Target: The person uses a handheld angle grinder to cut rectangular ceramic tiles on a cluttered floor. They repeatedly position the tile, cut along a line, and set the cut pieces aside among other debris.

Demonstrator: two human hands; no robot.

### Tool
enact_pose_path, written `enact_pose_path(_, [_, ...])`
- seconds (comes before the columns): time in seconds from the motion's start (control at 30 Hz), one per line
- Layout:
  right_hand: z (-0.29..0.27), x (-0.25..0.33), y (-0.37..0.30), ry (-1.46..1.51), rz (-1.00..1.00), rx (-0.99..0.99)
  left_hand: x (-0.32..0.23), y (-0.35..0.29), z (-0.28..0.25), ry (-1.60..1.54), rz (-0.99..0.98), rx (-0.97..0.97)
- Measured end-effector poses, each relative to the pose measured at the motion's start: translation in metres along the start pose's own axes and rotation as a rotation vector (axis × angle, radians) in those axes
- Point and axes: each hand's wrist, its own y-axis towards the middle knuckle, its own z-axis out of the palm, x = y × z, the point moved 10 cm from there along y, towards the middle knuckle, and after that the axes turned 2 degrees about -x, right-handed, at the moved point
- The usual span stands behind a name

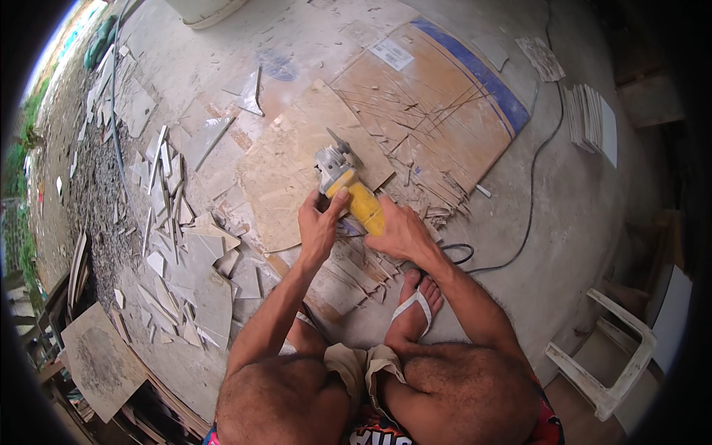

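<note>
Both my hands are closed around a yellow and grey angle grinder (363,209). My left hand (319,226) grips it near the metal head, thumb along the yellow body. My right hand (403,228) wraps the rear of the body. The grinder's head and its thin disc (337,139), seen nearly edge-on, are over a beige tile (278,174) lying on the floor. Whether the disc touches the tile, and whether it spins, I cannot tell. A black cord (512,256) runs from near my right foot up along the right side.
A scored brown board (445,89) with a blue edge adjoins the tile. Broken tile pieces (215,245) litter the left. Thin tiles (589,119) stand stacked at right, above a white plastic stool (623,356) on its side. A white bucket (204,11) is at the top.
</note>
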Motion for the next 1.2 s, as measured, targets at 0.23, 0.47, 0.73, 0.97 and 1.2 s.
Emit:
enact_pose_path(0.23, [-0.001, -0.01, -0.012, -0.012, 0.005, -0.009, 0.005, -0.013, 0.009, -0.001, -0.035, 0.027])
enact_pose_path(0.47, [-0.001, -0.017, -0.026, 0.008, 0.018, 0.017, 0.012, -0.025, 0.015, -0.005, -0.038, 0.026])
enact_pose_path(0.73, [0.004, -0.005, -0.001, -0.049, -0.023, 0.009, 0.009, -0.004, 0.0, 0.018, -0.014, -0.018])
enact_pose_path(0.97, [0.002, 0.035, 0.045, -0.008, -0.06, 0.003, -0.018, 0.038, -0.025, -0.061, 0.073, -0.056])
enact_pose_path(1.2, [0.006, 0.08, 0.104, -0.012, -0.09, -0.005, -0.034, 0.099, -0.063, 0.036, 0.101, -0.107])
